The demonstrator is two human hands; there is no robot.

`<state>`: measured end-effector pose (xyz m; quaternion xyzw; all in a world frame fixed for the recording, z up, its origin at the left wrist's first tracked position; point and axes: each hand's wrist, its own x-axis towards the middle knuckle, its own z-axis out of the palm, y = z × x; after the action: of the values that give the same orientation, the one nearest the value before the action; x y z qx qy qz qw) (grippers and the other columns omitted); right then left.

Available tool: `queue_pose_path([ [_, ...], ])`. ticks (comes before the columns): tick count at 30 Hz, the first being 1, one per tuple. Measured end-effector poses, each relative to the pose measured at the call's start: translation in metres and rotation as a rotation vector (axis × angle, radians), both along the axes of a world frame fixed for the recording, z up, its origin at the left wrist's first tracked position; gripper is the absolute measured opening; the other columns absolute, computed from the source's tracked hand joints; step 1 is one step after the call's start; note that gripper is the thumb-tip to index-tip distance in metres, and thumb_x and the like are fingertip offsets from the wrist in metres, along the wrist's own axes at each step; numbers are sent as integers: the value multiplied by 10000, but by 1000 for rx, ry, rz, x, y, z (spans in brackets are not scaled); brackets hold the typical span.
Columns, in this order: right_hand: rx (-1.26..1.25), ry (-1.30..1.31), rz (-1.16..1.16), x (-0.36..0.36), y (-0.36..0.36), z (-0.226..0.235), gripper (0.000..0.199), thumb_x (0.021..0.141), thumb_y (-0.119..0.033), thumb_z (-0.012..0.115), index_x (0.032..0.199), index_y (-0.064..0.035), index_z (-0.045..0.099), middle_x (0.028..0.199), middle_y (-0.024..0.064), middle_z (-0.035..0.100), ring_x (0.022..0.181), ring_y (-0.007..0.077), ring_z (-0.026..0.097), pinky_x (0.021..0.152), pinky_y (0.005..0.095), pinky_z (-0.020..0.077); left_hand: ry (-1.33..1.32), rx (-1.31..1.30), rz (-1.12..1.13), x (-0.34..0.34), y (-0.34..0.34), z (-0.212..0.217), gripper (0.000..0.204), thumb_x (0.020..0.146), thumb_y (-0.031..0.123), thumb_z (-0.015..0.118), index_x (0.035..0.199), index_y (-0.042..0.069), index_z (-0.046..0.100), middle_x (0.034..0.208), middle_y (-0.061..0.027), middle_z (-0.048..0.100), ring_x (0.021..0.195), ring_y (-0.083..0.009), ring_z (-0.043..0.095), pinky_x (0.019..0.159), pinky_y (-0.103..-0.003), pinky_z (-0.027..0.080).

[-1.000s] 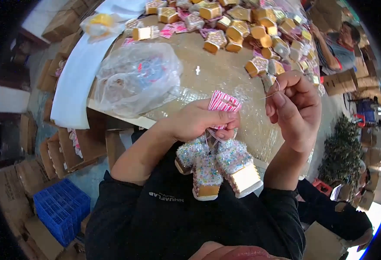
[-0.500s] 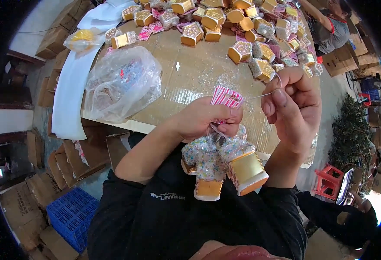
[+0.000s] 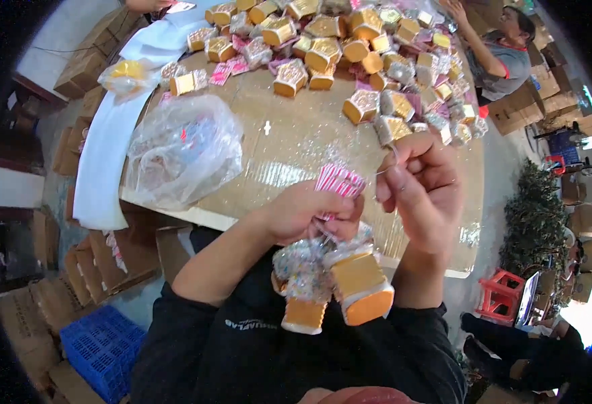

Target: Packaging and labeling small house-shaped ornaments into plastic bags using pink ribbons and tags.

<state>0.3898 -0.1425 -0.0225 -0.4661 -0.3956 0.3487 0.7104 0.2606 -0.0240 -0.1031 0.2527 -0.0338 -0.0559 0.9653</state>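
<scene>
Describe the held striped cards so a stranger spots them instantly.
Start at the brown table, then find the left hand near its front edge. It grips the striped cards, pink and white, above glittery ornaments; other pink cards lie on the table, unheld.

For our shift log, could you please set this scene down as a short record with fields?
Left hand: grips striped tags
Below it: bunch of glittery ornaments
Right hand: pinches thin thread, right of the tags
Table: plastic bag at left, more gold ornaments heaped toward the far side
Floor: blue crate lower left, red stool at right
</scene>
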Motion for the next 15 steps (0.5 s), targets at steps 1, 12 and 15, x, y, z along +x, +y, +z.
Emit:
queue_pose_path([
  [1, -20, 7, 1, -2, -1, -1, 125, 894, 35, 623, 1003, 27, 562, 855, 40, 625, 718, 79, 634, 570, 182, 460, 5, -48, -2, -3, -3, -1, 118, 940, 113, 517, 849, 48, 478, 708, 7, 409, 607, -87, 371, 561, -234, 305],
  [12, -116, -111, -120, -4, -8, -19, 147, 878, 51, 640, 1006, 34, 569, 852, 48, 642, 743, 88, 633, 620, 203, 475, 22, 24, 7, -7, 2, 1, 98, 972, 119, 498, 900, 51, 495, 707, 17, 399, 627, -87, 388, 567, -232, 306],
  [15, -125, -191, -213, -12, -14, -28, 148, 853, 63, 659, 981, 30, 591, 850, 45, 648, 751, 90, 631, 620, 213, 476, 53, 160, 6, -8, 6, 9, 127, 985, 128, 484, 869, 75, 489, 707, 26, 395, 633, -82, 382, 570, -236, 305],
])
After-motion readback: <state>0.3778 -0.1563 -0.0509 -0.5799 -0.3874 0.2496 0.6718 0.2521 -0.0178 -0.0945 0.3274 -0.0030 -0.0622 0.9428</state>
